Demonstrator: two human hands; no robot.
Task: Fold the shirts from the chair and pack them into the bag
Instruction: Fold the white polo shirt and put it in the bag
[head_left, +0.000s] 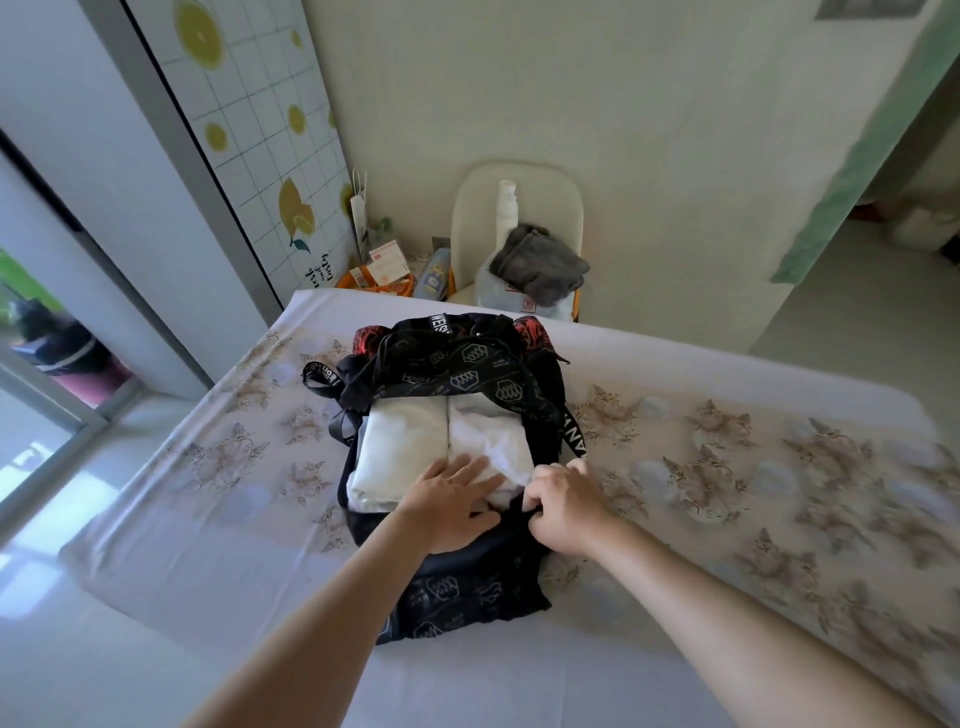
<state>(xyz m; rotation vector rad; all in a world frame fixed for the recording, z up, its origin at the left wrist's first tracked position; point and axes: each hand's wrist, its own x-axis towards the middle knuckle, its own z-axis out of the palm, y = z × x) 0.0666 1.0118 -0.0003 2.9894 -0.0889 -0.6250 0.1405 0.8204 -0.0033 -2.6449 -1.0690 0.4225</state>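
Observation:
A black patterned bag (467, 587) lies open on the bed, its mouth facing up. Two folded white shirts sit side by side inside it, the left shirt (395, 447) and the right shirt (493, 436). My left hand (457, 504) lies flat with spread fingers on the near end of the right shirt, pressing it down. My right hand (566, 509) has its fingers curled round the bag's near right rim. Behind the bed a cream chair (519, 208) carries a crumpled grey garment (540, 265) on a pale blue one (493, 293).
The bed sheet (727, 467) with a floral print spreads wide to the right and left of the bag. Small boxes and an orange tray (379, 275) sit on the floor beside the chair. A glass door (47, 364) stands at the left.

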